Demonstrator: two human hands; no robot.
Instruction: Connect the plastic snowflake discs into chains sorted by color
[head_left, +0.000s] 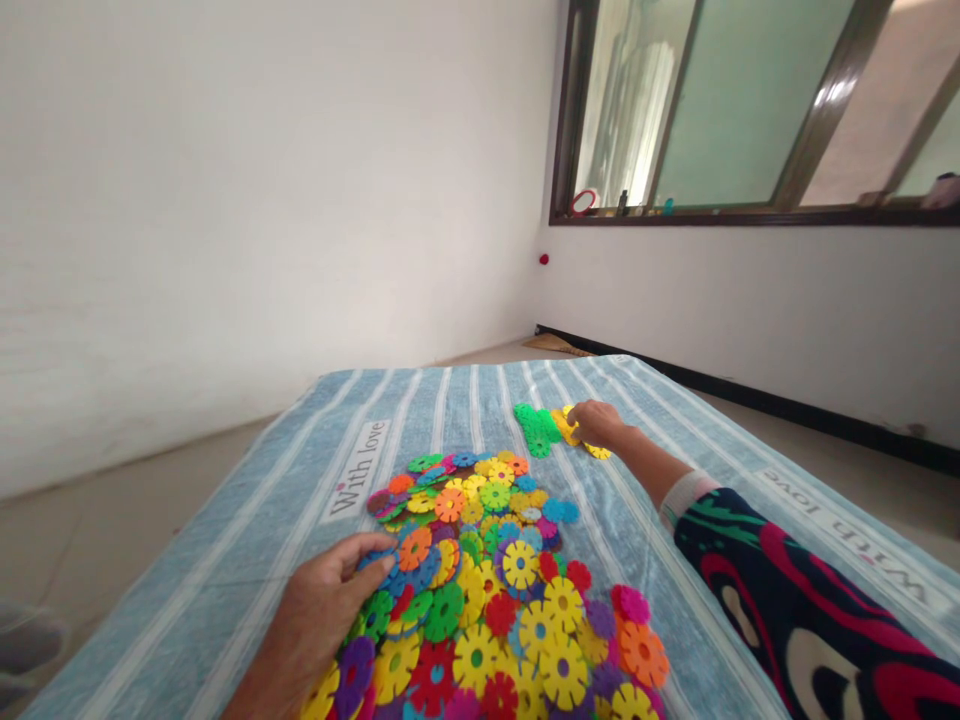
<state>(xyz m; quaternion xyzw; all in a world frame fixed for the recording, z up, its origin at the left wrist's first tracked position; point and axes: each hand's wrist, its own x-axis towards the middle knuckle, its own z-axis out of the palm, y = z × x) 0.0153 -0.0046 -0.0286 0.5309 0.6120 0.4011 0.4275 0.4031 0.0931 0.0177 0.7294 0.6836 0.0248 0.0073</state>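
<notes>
A big pile of flat plastic flower-shaped discs [487, 590] in many colours lies on a blue striped blanket [300, 500]. My left hand [322, 610] rests on the pile's left edge, fingers curled over a blue disc [379, 562] beside an orange one. My right hand [596, 424] reaches far forward and is closed on yellow discs [568, 428] that lie next to a small group of green discs [536, 428]. Its sleeve [795, 600] is dark with red and green patterns.
The blanket reads "With love" [360, 468] and covers a raised surface; bare floor [112, 500] lies to its left and right. A white wall stands ahead, and a window [750, 110] with small items on its sill is at the upper right.
</notes>
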